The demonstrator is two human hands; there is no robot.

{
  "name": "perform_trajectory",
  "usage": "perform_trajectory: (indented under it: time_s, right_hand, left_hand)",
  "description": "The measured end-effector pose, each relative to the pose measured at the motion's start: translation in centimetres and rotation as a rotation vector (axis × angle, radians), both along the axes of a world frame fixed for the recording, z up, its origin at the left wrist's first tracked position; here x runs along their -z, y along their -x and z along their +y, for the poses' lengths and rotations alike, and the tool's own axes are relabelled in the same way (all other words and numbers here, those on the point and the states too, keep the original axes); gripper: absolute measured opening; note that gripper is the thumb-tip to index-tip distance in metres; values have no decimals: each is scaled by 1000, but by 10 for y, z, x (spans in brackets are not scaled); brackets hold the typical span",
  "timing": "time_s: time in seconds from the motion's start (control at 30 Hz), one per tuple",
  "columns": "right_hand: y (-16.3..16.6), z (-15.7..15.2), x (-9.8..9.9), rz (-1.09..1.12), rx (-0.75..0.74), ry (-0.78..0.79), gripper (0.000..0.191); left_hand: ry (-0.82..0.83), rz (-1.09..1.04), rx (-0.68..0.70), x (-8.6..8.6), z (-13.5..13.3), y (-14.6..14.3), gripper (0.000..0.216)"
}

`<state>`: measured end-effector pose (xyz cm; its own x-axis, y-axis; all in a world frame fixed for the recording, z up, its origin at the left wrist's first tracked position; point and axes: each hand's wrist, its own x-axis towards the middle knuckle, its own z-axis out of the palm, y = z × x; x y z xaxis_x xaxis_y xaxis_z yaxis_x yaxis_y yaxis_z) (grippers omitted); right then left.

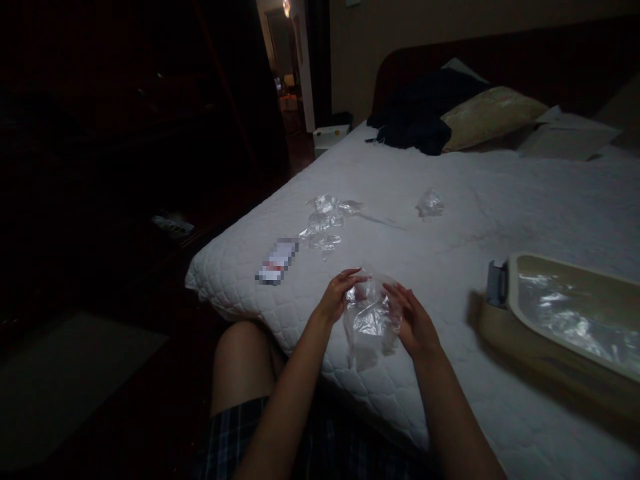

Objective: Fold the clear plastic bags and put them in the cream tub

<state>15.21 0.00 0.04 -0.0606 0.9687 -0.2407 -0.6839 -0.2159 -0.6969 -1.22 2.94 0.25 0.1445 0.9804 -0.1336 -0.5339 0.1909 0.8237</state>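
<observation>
I have both hands over the bed (pixel 450 253), close to its near left corner. The left hand (pixel 336 297) and the right hand (pixel 414 325) each grasp one side of the clear plastic bag (pixel 370 321), fingers pinched on its upper edges, and the bag hangs between them just above the quilt. Toward the left edge lie a small packet (pixel 277 262) and a heap of loose plastic (pixel 325 223), with a smaller crumpled piece (pixel 429 203) further in. All three are well apart from my hands. A beige case (pixel 560 347) lined with plastic sits near the right hand. Between it and the heap, the quilt lies open up to the pillow (pixel 493 117).
</observation>
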Motion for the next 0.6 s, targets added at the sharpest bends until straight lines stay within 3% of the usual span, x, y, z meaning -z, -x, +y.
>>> perform_trajectory:
  time_s: [0.17,0.4,0.6]
  right_hand:
    - [1,3,6,-95,-1,32,34]
    - [2,0,9,-218,15,5,33]
    - [2,-2,5,-299,153,-57,28]
  left_hand:
    - [5,-42,-1,-4,-4,4,30]
    - [-62,54,16,0,-3,0,35]
    - [-9,74,7,4,-2,-1,33]
